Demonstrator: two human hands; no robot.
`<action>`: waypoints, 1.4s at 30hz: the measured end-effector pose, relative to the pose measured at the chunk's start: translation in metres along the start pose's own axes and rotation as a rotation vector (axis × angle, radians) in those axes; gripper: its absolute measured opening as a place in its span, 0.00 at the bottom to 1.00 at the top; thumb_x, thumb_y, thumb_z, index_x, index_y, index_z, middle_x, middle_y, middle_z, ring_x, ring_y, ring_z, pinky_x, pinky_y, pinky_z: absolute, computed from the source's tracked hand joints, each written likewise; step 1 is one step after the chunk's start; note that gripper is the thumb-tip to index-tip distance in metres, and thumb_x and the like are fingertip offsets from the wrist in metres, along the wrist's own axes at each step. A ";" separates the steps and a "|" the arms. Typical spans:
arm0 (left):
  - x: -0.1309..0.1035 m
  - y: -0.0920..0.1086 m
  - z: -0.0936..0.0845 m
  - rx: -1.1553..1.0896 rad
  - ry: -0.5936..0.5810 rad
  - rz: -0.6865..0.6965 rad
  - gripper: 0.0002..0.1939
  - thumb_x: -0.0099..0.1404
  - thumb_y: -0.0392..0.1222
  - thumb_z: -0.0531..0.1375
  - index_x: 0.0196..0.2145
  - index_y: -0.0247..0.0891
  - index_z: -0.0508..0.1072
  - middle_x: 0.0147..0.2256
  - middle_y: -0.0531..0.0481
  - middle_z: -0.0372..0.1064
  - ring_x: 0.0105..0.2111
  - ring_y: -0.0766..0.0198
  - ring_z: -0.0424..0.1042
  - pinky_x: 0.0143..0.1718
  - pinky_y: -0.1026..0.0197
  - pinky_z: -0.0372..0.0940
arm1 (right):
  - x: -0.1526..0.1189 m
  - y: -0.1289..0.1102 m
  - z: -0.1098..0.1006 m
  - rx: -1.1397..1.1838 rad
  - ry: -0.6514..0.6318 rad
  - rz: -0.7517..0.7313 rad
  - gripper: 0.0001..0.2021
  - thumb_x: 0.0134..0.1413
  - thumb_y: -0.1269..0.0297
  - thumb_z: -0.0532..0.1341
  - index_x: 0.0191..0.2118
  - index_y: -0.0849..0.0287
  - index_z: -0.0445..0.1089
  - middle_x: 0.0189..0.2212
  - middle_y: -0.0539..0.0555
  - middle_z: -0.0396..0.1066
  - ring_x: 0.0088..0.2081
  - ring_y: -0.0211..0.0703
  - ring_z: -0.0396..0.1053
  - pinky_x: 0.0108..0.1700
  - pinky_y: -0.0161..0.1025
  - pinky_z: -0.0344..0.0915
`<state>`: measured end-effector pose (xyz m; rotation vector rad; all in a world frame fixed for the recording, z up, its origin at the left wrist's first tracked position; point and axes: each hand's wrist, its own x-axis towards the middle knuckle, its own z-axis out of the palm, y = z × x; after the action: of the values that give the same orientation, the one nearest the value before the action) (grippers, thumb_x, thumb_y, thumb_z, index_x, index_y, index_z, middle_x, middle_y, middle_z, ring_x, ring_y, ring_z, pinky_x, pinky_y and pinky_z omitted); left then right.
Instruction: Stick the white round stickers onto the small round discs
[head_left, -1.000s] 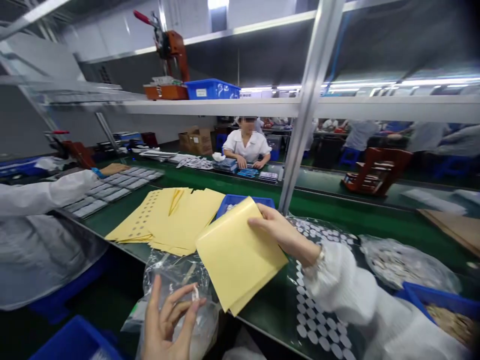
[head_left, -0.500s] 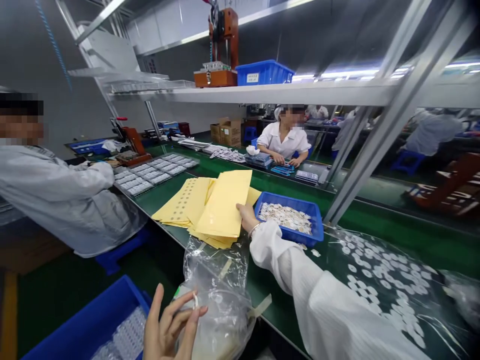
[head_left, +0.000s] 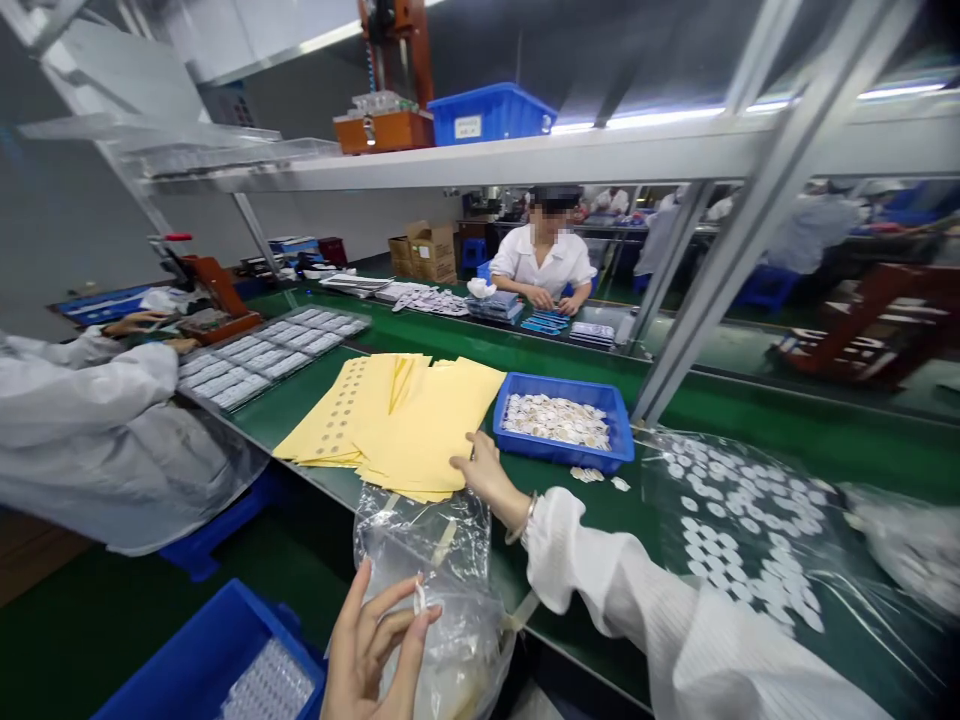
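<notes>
My left hand [head_left: 375,650], low in the view, pinches a small white disc [head_left: 420,598] between thumb and index finger, above a clear plastic bag [head_left: 457,655] hanging at the table's edge. My right hand [head_left: 487,472] reaches to the lower right of a stack of yellow paper sheets [head_left: 427,420]. Its fingers are apart and rest at the stack's edge, gripping no sheet that I can make out. On the left sheets are rows of grey round spots. Beside the stack stands a blue tray [head_left: 559,455] with many white and tan round pieces.
White discs [head_left: 739,550] lie on a clear plastic sheet to the right. A blue bin [head_left: 202,660] stands lower left. Trays of white parts [head_left: 274,350] lie near a co-worker's sleeve [head_left: 112,400]. A metal post [head_left: 757,240] rises on the right. Another person [head_left: 541,262] sits across.
The yellow sheet that my right hand was lifting now lies flat on the stack, and the hand's fingers have spread. My left hand keeps its disc. The view has swung slightly right.
</notes>
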<state>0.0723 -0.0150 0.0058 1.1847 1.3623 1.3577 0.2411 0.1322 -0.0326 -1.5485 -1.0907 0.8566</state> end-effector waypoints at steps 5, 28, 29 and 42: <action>-0.001 0.010 0.038 -0.024 -0.300 0.026 0.32 0.56 0.52 0.64 0.57 0.43 0.64 0.41 0.46 0.75 0.43 0.57 0.75 0.45 0.59 0.70 | -0.092 -0.020 -0.075 -0.097 -0.079 -0.153 0.23 0.47 0.68 0.65 0.52 0.53 0.67 0.64 0.54 0.52 0.66 0.49 0.46 0.66 0.47 0.46; -0.127 -0.016 0.144 -0.218 -0.973 -0.420 0.16 0.57 0.43 0.66 0.43 0.33 0.74 0.41 0.44 0.77 0.43 0.57 0.76 0.45 0.58 0.71 | -0.289 0.106 -0.282 -0.568 0.488 0.155 0.06 0.53 0.65 0.61 0.37 0.53 0.75 0.36 0.52 0.71 0.37 0.43 0.69 0.42 0.38 0.63; -0.124 -0.017 0.150 -0.266 -0.975 -0.505 0.16 0.57 0.40 0.66 0.42 0.33 0.74 0.41 0.43 0.78 0.43 0.57 0.76 0.45 0.59 0.71 | -0.287 0.108 -0.281 -0.582 0.486 0.152 0.05 0.53 0.64 0.61 0.35 0.53 0.75 0.35 0.52 0.71 0.37 0.43 0.69 0.42 0.37 0.63; -0.111 0.005 0.208 -0.570 -1.068 -1.101 0.13 0.67 0.26 0.51 0.45 0.32 0.71 0.36 0.44 0.78 0.37 0.65 0.78 0.40 0.65 0.73 | -0.291 0.117 -0.307 -0.600 0.538 0.209 0.12 0.61 0.58 0.54 0.35 0.55 0.73 0.31 0.52 0.75 0.33 0.45 0.73 0.37 0.40 0.67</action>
<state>0.2978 -0.0855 -0.0036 0.4219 0.5390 0.1513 0.4493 -0.2515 -0.0756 -2.2535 -0.8247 0.1979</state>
